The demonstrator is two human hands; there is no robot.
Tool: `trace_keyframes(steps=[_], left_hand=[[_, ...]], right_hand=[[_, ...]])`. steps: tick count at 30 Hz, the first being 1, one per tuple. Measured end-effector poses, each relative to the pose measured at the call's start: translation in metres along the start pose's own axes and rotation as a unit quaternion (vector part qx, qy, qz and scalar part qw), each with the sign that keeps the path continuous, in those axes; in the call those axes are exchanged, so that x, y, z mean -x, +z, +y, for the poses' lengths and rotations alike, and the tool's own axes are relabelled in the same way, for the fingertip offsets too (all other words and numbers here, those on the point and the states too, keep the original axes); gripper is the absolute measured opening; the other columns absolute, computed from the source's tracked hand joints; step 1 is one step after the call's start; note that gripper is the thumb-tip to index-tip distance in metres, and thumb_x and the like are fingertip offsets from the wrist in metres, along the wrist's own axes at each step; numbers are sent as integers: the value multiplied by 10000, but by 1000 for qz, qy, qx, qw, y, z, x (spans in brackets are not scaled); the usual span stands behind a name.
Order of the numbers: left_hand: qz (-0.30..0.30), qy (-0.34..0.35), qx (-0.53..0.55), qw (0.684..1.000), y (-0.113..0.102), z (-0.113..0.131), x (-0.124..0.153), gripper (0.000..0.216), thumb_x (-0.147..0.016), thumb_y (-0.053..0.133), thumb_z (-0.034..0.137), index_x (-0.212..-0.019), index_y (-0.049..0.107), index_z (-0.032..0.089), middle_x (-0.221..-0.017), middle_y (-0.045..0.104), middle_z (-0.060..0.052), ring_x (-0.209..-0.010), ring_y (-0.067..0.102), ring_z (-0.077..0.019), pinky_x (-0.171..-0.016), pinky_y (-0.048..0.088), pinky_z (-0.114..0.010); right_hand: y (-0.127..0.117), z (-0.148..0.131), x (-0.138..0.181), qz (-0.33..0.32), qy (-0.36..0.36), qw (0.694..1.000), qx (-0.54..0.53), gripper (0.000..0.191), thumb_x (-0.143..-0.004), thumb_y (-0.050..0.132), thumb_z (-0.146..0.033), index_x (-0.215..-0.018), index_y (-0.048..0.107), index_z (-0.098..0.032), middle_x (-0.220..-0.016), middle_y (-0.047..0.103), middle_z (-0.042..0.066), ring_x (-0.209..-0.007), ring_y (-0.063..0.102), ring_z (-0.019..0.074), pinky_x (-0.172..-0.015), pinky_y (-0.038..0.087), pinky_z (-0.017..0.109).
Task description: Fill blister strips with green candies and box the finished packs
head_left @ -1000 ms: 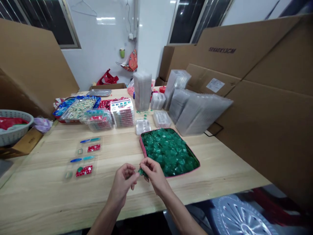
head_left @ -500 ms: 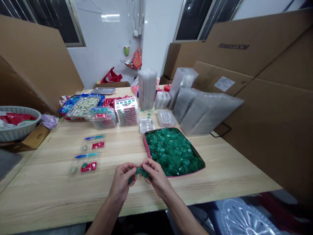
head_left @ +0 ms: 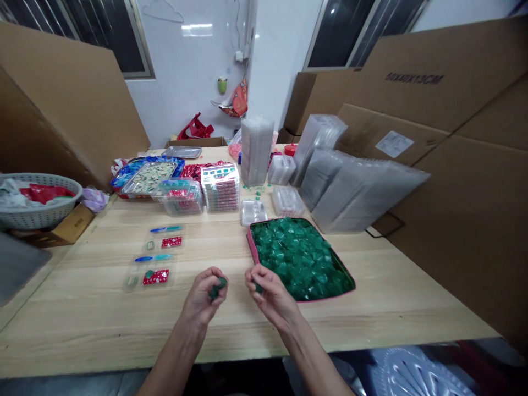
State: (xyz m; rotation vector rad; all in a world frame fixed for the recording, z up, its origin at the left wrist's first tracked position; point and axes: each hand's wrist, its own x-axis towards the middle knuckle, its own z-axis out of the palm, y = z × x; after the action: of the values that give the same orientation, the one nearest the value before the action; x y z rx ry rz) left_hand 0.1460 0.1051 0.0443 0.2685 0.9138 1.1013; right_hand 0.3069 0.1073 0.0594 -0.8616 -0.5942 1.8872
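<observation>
Over the table front, my left hand [head_left: 206, 294] is closed around a small green piece [head_left: 218, 287] that looks like those in the tray. Across a narrow gap, my right hand [head_left: 270, 291] pinches another small green piece [head_left: 258, 286]. Just beyond the right hand, a pink-rimmed tray [head_left: 252, 248] is heaped with green, plastic-wrapped pieces [head_left: 297, 253]. To the left lie two clear blister packs: the nearer pack [head_left: 171, 269] carries a blue toothbrush [head_left: 152, 257], a red patterned packet [head_left: 155, 276] and a green piece on it; the farther pack [head_left: 183, 234] has a similar toothbrush and packet.
Stacks of clear plastic trays [head_left: 355, 192] stand behind the tray, beside tall cardboard [head_left: 457, 192]. Filled packs [head_left: 220, 187] and a metal tray of small pieces [head_left: 152, 177] sit at the back left. A white basket [head_left: 37, 212] is at far left; a stool [head_left: 424, 371] stands below right.
My hands have moved apart from being together; each now has a green piece of its own. The view has shifted slightly to the left.
</observation>
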Motion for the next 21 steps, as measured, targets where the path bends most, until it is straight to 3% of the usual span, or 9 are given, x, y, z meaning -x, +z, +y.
trace_keyframes(steps=[5,9,15,21], left_hand=[[30,36,26,999,-3,8,0,195,-441,644,104,-599,542,154,-507,582,15,-410,446,-60,-371,208,-159],[66,59,17,996,3,3,3,201,-451,669,113,-569,513,160,-474,536,42,-417,431,-55,-386,222,-167],[79,147,-37,985,7,-6,2,283,-535,665,167,-817,650,140,-488,505,56,-434,384,-54,-410,224,-186],[107,195,-99,970,11,-13,2,208,-565,676,227,-741,671,115,-519,515,35,-471,366,-53,-453,268,-194]], right_hand=[[0,0,-3,3,26,999,21,178,-614,746,-190,-699,592,-158,-715,604,14,-546,443,67,-415,196,158],[8,17,-8,23,33,997,66,128,-584,697,-185,-678,627,-134,-587,557,-1,-487,414,59,-401,163,165],[18,31,-12,30,32,990,137,263,-623,714,-315,-784,643,-120,-546,519,-28,-419,354,33,-395,132,177],[26,31,-16,19,30,981,190,256,-625,695,-348,-632,544,-142,-485,479,-45,-381,296,30,-394,102,201]])
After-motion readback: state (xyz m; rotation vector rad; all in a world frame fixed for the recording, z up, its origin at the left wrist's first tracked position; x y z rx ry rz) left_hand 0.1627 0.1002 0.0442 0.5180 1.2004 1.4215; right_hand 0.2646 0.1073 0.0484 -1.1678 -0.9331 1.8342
